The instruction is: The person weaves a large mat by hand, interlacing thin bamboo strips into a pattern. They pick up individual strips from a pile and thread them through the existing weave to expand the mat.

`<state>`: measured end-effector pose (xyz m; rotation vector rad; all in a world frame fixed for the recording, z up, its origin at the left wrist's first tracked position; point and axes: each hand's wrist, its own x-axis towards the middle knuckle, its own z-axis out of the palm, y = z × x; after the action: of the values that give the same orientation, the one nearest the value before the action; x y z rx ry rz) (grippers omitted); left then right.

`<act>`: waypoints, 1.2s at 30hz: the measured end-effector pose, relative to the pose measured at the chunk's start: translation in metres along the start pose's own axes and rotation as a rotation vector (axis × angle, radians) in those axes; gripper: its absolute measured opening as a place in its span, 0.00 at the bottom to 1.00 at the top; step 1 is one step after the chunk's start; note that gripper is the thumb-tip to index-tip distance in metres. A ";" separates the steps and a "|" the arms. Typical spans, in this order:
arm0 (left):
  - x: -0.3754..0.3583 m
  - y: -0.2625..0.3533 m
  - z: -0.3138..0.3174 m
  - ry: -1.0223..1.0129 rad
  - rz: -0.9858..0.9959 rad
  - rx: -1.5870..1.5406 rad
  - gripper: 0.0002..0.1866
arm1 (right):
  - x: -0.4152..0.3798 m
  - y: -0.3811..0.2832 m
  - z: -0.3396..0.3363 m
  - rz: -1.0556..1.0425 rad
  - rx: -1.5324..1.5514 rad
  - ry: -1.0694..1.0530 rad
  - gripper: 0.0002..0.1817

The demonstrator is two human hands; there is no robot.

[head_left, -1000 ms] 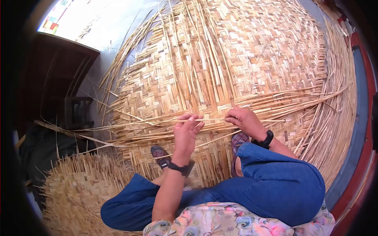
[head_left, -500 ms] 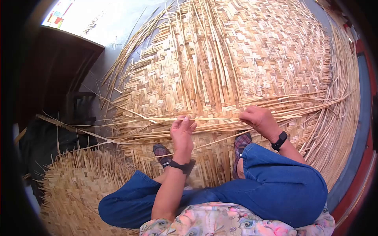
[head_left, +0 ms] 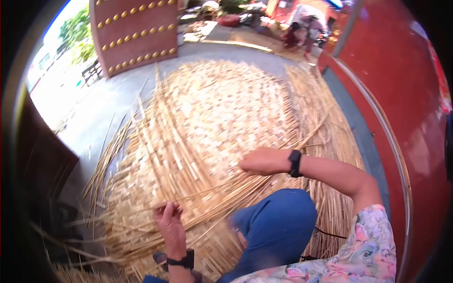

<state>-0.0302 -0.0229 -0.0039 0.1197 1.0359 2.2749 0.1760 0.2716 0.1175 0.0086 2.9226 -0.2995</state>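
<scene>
Both hands have been drawn farther apart since the earlier frame, and the view has been swung up and to the right, so that a studded door [head_left: 134, 33] and a red wall [head_left: 401, 141] are now shown. The right hand [head_left: 264, 161] has been carried to the far right of the left hand [head_left: 171, 224], with its forearm stretched across the scene. Between them a thin strip [head_left: 203, 191] is seen, slanting from near left to far right above the woven mat [head_left: 226, 113]. At the left hand, the strip is pinched between thumb and fingertips, though the detail is blurred. At the right hand, the fingers are curled under and the back of the hand is turned to view; whether the strip is gripped there cannot be told.

Most of the floor [head_left: 89, 122] in the middle is covered by the mat, and long strips [head_left: 174, 146] are laid over its left part. More strips [head_left: 111, 151] are scattered at the left edge, and the right side is lined by a broad band of loose stalks [head_left: 330, 141]. A dark wristband [head_left: 295, 163] is worn on the right wrist, another on the left. Beneath the right forearm a blue-clad knee [head_left: 283, 221] is raised.
</scene>
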 end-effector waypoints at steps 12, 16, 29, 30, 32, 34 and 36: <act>-0.049 0.041 0.052 -0.082 0.149 -0.011 0.08 | 0.089 -0.138 -0.040 0.095 0.836 -0.030 0.07; -0.043 0.062 0.032 -0.191 0.225 -0.019 0.08 | 0.101 -0.139 -0.030 0.156 0.959 -0.113 0.11; -0.036 0.056 0.025 0.009 0.109 0.024 0.10 | 0.120 -0.136 -0.023 0.057 0.631 0.060 0.11; -0.032 0.056 0.026 0.009 0.127 0.031 0.09 | 0.123 -0.135 -0.029 0.044 0.626 0.079 0.11; -0.033 0.055 0.022 -0.018 0.130 0.030 0.09 | 0.121 -0.139 -0.025 0.028 0.650 0.093 0.11; -0.028 0.054 0.024 -0.079 0.161 0.047 0.09 | 0.122 -0.137 -0.023 0.001 0.722 0.071 0.08; -0.029 0.052 0.025 -0.160 0.127 0.063 0.10 | 0.122 -0.137 -0.019 0.021 0.836 0.002 0.07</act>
<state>-0.0250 -0.0490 0.0555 0.3969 1.0415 2.3026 0.0495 0.1393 0.1382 0.1612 2.5641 -1.4645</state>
